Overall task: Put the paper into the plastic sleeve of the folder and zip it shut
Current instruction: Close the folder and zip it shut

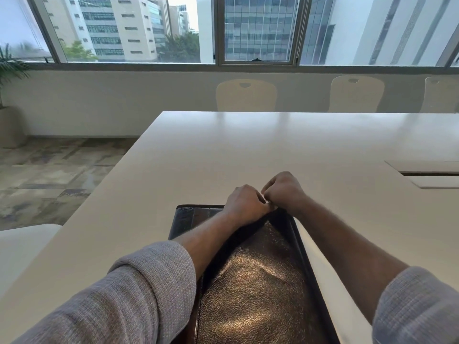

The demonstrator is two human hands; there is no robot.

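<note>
1. Head view: a dark brown leather folder (260, 276) lies closed on a pale worktop (223, 155), running from the near edge of the frame at 6 o'clock up to the middle, its grained cover catching window light.
2. Both hands meet at the folder's far edge, at about 12 o'clock from its centre. The left hand (244, 203) and the right hand (284, 192) touch each other there, knuckles up.
3. Fingers of both hands are curled in tight and pinched together at one small spot on the folder's rim; what they pinch is too small to make out, so whether it is a zip pull cannot be told.
4. Paper and the plastic sleeve are not visible; the folder's cover hides its inside.
5. Left forearm crosses the cover diagonally from 7 o'clock, its grey knit sleeve (129, 294) pushed up below the elbow. Right forearm comes in from 4 o'clock along the folder's right side, with a matching grey sleeve at the frame's corner.
6. At 3 o'clock on the worktop sits a recessed cable hatch (429, 173), well apart from the folder.
7. Beyond the far edge, at 12 to 2 o'clock, stand three pale chairs (246, 95) under a wide window (258, 28) showing office blocks. A potted plant (10, 70) stands at 10 o'clock.
</note>
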